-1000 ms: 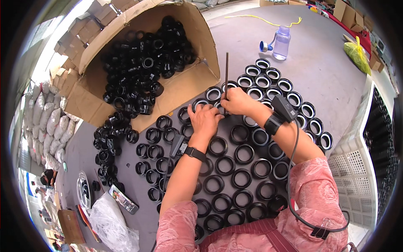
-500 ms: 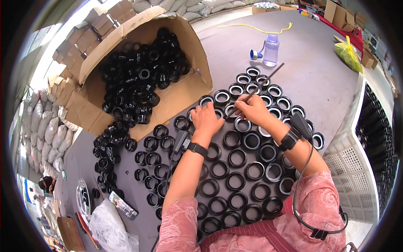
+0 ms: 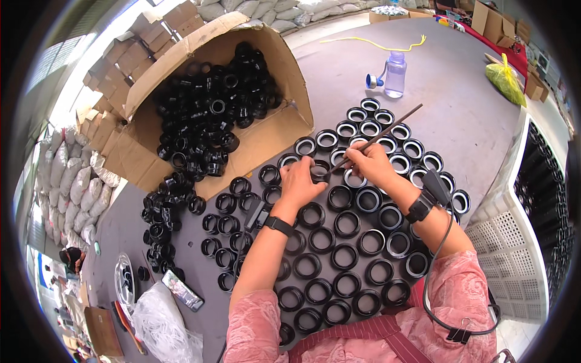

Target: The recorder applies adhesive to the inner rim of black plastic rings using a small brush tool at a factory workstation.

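My right hand [image 3: 374, 164] pinches a thin dark stick, probably a brush [image 3: 396, 122], whose upper end points away to the right. Its lower tip is at a black ring [image 3: 327, 166] in front of my left hand. My left hand [image 3: 298, 186] has its thumb and fingers around that ring, steadying it on the table. Black rings stand in rows around both hands. Those farther off, such as one white-lined ring [image 3: 347, 123], show a pale inner band. Nearer ones, like a plain black ring [image 3: 345, 245], look dark inside.
A tipped cardboard box [image 3: 284, 130] spills black rings at the left. Beyond my hands stand a water bottle [image 3: 395, 78] and a yellow cord [image 3: 381, 42]. A white crate [image 3: 505, 254] flanks the table's right side. A phone [image 3: 183, 290] and plastic bag [image 3: 160, 323] lie lower left.
The stick now lies lower and flatter, its lower tip at the ring by my left hand. The view has shifted slightly, so the whole scene sits a little to the right.
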A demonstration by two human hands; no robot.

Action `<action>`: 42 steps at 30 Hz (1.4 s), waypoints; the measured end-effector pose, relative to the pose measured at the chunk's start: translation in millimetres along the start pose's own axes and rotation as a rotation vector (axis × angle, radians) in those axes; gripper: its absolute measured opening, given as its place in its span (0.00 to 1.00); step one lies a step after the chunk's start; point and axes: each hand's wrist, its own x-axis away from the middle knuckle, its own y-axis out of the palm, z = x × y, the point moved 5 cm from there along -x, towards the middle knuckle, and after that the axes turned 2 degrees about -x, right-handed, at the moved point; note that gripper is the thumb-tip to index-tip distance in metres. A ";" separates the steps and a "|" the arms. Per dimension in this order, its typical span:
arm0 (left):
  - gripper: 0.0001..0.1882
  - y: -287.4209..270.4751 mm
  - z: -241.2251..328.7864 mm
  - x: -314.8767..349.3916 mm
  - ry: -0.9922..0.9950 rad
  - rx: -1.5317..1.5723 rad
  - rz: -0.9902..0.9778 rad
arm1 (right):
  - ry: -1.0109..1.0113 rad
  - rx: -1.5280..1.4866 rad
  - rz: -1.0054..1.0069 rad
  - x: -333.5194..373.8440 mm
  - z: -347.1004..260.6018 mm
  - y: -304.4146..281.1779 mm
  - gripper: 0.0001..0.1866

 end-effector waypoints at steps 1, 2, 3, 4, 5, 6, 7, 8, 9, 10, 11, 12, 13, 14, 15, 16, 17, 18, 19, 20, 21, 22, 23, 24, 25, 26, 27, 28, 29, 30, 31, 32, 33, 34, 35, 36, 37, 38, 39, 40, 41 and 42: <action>0.30 1.9 0.3 2.7 0.021 -0.059 -0.024 | -0.004 0.001 -0.005 -1.4 0.9 1.0 0.10; 0.30 4.7 -1.7 5.6 0.018 -0.060 -0.018 | -0.006 0.023 0.009 -3.1 2.8 -0.1 0.11; 0.30 6.4 0.9 8.5 0.131 -0.068 0.047 | -0.009 0.045 0.022 -5.3 3.9 0.4 0.12; 0.30 5.5 3.6 10.9 0.244 -0.077 0.112 | -0.013 0.046 0.015 -7.6 4.8 3.8 0.12; 0.27 2.7 0.2 11.3 0.269 -0.004 0.177 | -0.020 0.051 0.031 -9.8 5.3 6.1 0.12; 0.27 0.9 -6.9 9.8 0.264 -0.006 0.183 | -0.027 0.056 0.046 -13.2 5.9 8.3 0.13; 0.25 -6.6 -22.0 8.0 0.126 0.005 0.231 | -0.055 0.123 0.030 -17.6 5.5 14.5 0.13; 0.23 -14.5 -37.4 7.0 -0.011 0.016 0.279 | -0.100 0.191 0.021 -24.5 3.1 22.2 0.13; 0.21 -19.1 -56.0 5.7 -0.112 -0.027 0.377 | -0.114 0.194 0.000 -29.1 2.7 30.9 0.13; 0.21 -25.0 -65.8 5.8 -0.117 -0.028 0.379 | -0.127 0.199 -0.020 -32.5 -2.0 41.6 0.13; 0.20 -29.8 -72.5 5.8 -0.066 -0.107 0.348 | -0.152 0.223 -0.023 -38.9 -0.2 52.1 0.13; 0.19 -31.7 -77.1 6.1 -0.016 -0.186 0.315 | -0.186 0.261 -0.041 -44.3 -0.9 62.2 0.13; 0.17 -35.2 -73.1 5.9 0.001 -0.199 0.263 | -0.236 0.288 -0.045 -49.9 -0.4 68.7 0.13; 0.17 -35.0 -74.5 5.1 0.002 -0.196 0.262 | -0.285 0.315 -0.051 -55.1 0.1 74.6 0.13; 0.16 -30.2 -75.3 3.3 0.025 -0.249 0.190 | -0.282 0.364 -0.066 -61.3 2.8 78.7 0.13; 0.15 -27.0 -78.1 4.0 0.042 -0.305 0.119 | -0.281 0.362 -0.073 -65.2 1.8 83.6 0.13; 0.15 -26.7 -81.5 4.4 0.035 -0.306 0.118 | -0.300 0.454 -0.077 -68.4 0.5 88.4 0.13; 0.16 -26.0 -84.2 4.4 0.031 -0.305 0.122 | -0.319 0.547 -0.081 -71.9 0.4 93.2 0.13; 0.16 -24.5 -86.3 5.1 0.025 -0.303 0.124 | -0.319 0.574 -0.051 -75.8 2.8 95.6 0.13; 0.16 -22.6 -88.2 5.8 0.018 -0.303 0.122 | -0.317 0.573 -0.057 -79.7 6.4 98.2 0.13; 0.16 -22.2 -89.8 6.6 0.004 -0.272 0.152 | -0.276 0.516 -0.084 -83.7 11.8 101.0 0.14; 0.15 -22.2 -90.9 6.7 -0.008 -0.240 0.183 | -0.237 0.461 -0.108 -86.8 16.9 103.5 0.14; 0.15 -21.0 -91.8 7.3 -0.012 -0.240 0.183 | -0.241 0.443 -0.109 -88.3 20.6 107.7 0.15; 0.16 -20.6 -93.2 8.1 -0.029 -0.223 0.187 | -0.240 0.442 -0.113 -88.6 24.8 111.7 0.15; 0.16 -20.7 -92.7 7.6 -0.043 -0.204 0.192 | -0.204 0.407 -0.140 -88.5 29.5 115.2 0.15; 0.16 -20.5 -91.1 7.3 -0.044 -0.204 0.192 | -0.168 0.371 -0.166 -89.3 34.4 118.4 0.15; 0.15 -19.3 -89.3 7.0 -0.041 -0.197 0.171 | -0.107 0.309 -0.173 -95.3 45.7 121.0 0.16; 0.15 -18.5 -86.9 6.6 -0.038 -0.190 0.150 | -0.106 0.310 -0.171 -98.7 51.5 123.0 0.16; 0.15 -17.5 -85.7 5.9 -0.035 -0.189 0.149 | -0.185 0.346 -0.135 -101.6 53.3 123.1 0.15; 0.14 -16.6 -82.8 5.0 -0.003 -0.182 0.155 | -0.263 0.384 -0.097 -104.1 55.1 121.4 0.14; 0.13 -17.4 -82.8 6.7 0.022 -0.180 0.163 | -0.262 0.380 -0.100 -103.8 52.1 125.2 0.14; 0.13 -15.9 -85.6 7.9 0.019 -0.182 0.162 | -0.282 0.386 -0.111 -103.6 48.2 129.1 0.13; 0.12 -14.5 -88.3 9.0 0.033 -0.188 0.197 | -0.302 0.393 -0.121 -103.5 44.1 132.3 0.13; 0.11 -14.3 -86.7 9.3 0.051 -0.190 0.232 | -0.299 0.393 -0.119 -104.3 41.8 132.1 0.13; 0.11 -12.6 -86.3 9.2 0.052 -0.188 0.229 | -0.326 0.427 -0.134 -105.1 38.2 132.9 0.13; 0.10 -11.1 -86.3 8.8 0.045 -0.199 0.226 | -0.352 0.460 -0.149 -105.5 34.7 132.9 0.12; 0.10 -10.8 -86.7 9.2 0.036 -0.211 0.224 | -0.350 0.459 -0.150 -105.5 32.0 132.3 0.12; 0.10 -10.3 -86.7 9.5 0.033 -0.211 0.221 | -0.363 0.503 -0.153 -105.2 28.8 132.3 0.12; 0.10 -9.6 -86.7 9.7 0.029 -0.219 0.215 | -0.376 0.548 -0.156 -104.8 25.8 133.1 0.12; 0.10 -8.9 -85.0 8.3 0.030 -0.224 0.211 | -0.374 0.550 -0.153 -106.4 24.4 130.1 0.12; 0.10 -8.2 -83.5 7.8 0.032 -0.222 0.210 | -0.439 0.582 -0.166 -106.3 20.6 128.1 0.12; 0.10 -7.9 -81.6 7.7 0.036 -0.223 0.220 | -0.505 0.614 -0.179 -105.0 17.7 127.0 0.12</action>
